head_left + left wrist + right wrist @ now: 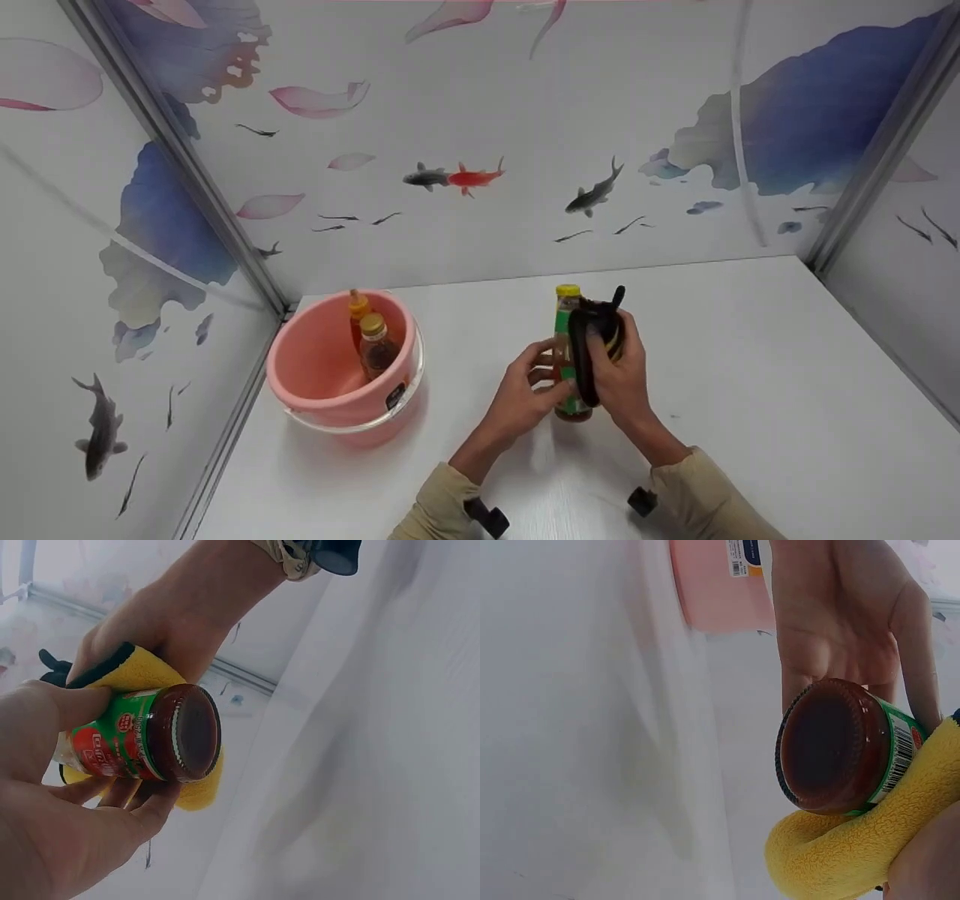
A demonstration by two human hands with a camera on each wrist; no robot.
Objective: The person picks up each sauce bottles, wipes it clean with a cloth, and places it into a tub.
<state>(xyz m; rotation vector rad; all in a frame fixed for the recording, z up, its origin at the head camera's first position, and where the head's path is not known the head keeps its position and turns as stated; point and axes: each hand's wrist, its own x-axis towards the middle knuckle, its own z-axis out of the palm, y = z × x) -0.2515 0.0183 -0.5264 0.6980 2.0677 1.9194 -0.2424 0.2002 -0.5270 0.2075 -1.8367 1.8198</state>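
Note:
My left hand (526, 390) grips a glass sauce bottle (562, 324) with a yellow cap and a green and red label, thumb on one side and fingers on the other. The bottle is held above the white table; its dark red base (826, 744) faces the right wrist camera. My right hand (624, 375) holds a folded cleaning cloth (580, 360), dark on the outside and fuzzy yellow inside. In the left wrist view the yellow side (142, 673) lies against the bottle. The cloth hides part of the bottle in the head view.
A pink bucket (300, 390) with a clear handle stands on the table (750, 420) to the left. Inside it are an orange squeeze bottle (359, 307) and a gold-capped bottle (379, 352) of dark liquid. Printed panels (480, 240) wall the table at the back and sides.

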